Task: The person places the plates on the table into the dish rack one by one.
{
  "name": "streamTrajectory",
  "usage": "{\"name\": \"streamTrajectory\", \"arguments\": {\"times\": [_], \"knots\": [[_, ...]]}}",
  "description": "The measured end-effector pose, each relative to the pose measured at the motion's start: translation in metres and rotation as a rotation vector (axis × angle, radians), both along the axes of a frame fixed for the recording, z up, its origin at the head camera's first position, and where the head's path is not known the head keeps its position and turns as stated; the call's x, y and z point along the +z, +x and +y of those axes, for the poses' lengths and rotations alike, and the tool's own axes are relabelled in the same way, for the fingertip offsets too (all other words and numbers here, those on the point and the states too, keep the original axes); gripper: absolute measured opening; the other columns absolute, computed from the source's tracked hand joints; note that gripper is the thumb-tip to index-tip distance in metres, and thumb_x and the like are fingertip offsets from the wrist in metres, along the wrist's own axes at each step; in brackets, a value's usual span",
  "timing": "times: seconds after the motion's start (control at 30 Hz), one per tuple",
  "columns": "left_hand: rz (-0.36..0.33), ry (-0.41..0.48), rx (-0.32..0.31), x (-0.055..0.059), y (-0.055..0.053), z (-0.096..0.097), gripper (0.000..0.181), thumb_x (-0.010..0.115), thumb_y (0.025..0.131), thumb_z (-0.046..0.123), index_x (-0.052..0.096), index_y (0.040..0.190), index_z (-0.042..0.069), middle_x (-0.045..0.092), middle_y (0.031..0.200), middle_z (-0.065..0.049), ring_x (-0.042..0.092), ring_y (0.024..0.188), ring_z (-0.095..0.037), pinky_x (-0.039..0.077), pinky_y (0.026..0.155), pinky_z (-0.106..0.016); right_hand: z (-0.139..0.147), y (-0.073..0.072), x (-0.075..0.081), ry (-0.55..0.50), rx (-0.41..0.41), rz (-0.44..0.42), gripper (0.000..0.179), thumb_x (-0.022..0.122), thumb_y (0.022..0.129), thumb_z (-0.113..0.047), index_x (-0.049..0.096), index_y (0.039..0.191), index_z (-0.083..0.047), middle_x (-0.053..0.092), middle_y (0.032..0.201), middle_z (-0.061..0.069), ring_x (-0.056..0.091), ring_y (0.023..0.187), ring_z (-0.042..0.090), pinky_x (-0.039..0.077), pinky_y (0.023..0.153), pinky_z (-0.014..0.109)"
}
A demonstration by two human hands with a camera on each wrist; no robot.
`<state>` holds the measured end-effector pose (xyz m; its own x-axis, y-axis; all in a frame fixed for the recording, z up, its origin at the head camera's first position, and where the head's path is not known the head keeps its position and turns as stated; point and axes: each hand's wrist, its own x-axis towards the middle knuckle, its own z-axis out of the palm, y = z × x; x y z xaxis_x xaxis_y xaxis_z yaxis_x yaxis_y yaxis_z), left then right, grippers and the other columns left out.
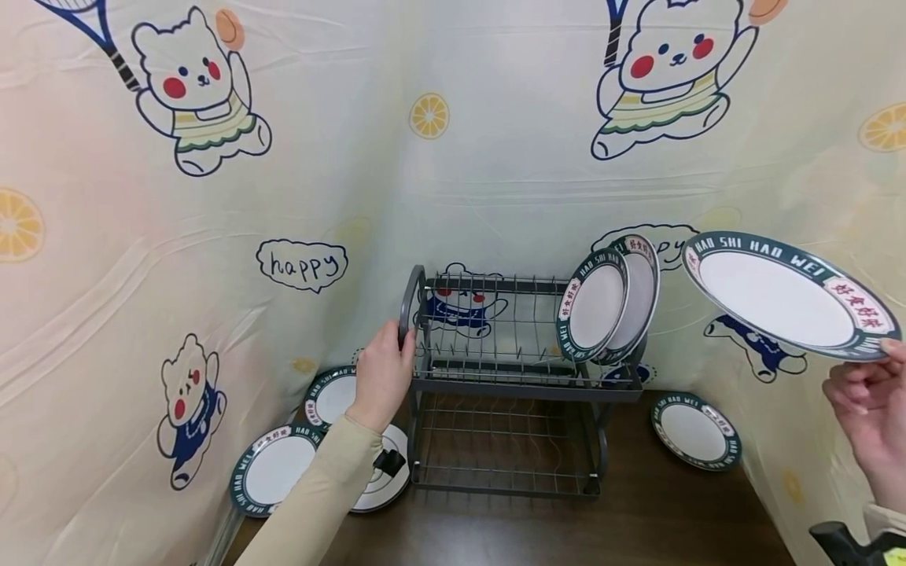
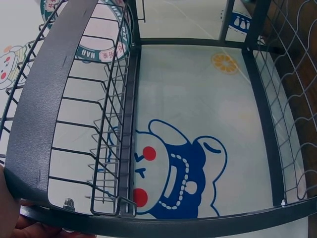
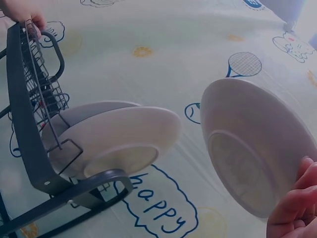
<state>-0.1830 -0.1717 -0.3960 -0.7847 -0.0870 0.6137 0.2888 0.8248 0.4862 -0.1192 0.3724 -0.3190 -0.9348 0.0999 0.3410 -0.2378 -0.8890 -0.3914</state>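
A dark grey two-tier dish rack [image 1: 524, 391] stands on the brown table. My left hand [image 1: 382, 373] grips the curved handle at the rack's left end. Out to the right, my right hand [image 1: 867, 409] pinches a white oval plate [image 1: 786, 303] with a green lettered rim by its lower right edge. That plate is tilted and apart from the rack; its pale underside shows in the right wrist view. Two similar plates [image 1: 594, 306] lean upright in the right end of the top tier. The lower tier holds no plates.
Several like plates [image 1: 272, 472] lie on the table left of the rack, partly behind my left arm. Another plate [image 1: 697, 432] lies to the right of the rack. A printed cloth [image 1: 495, 196] hangs behind and along both sides of the brown table [image 1: 524, 531].
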Motion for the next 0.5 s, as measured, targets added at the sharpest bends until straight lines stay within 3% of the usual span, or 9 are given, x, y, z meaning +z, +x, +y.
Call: {"name": "streamTrajectory", "arguments": {"times": [0.17,0.33,0.5], "knots": [[0.009,0.002,-0.004,0.0,0.0,0.0,0.017,0.064,0.105,0.015,0.059,0.098,0.0,0.058,0.076,-0.008,0.056,0.059,-0.02,0.051,0.051,-0.033,0.001,-0.005,0.01,0.044,-0.013,-0.021,0.047,0.03,0.114,-0.013,0.065,0.104,0.017,0.064,0.066,0.025,0.037,0.047,0.022,0.0,0.053,0.015],[-0.011,0.014,-0.008,0.001,0.002,0.001,0.015,0.065,0.104,0.013,0.059,0.099,0.0,0.058,0.077,-0.008,0.056,0.06,-0.02,0.051,0.052,-0.033,-0.003,-0.008,0.024,0.178,-0.08,-0.062,0.043,0.031,0.114,-0.012,0.067,0.109,0.01,0.064,0.066,0.018,0.036,0.049,0.019,-0.001,0.054,0.018],[0.005,0.01,-0.009,0.002,0.0,0.001,0.016,0.065,0.104,0.013,0.06,0.1,-0.001,0.059,0.077,-0.009,0.056,0.058,-0.021,0.05,0.051,-0.033,-0.01,-0.015,0.041,0.276,-0.096,-0.066,0.042,0.03,0.114,-0.013,0.067,0.111,0.006,0.063,0.066,0.014,0.032,0.051,0.018,0.0,0.053,0.02]]}}
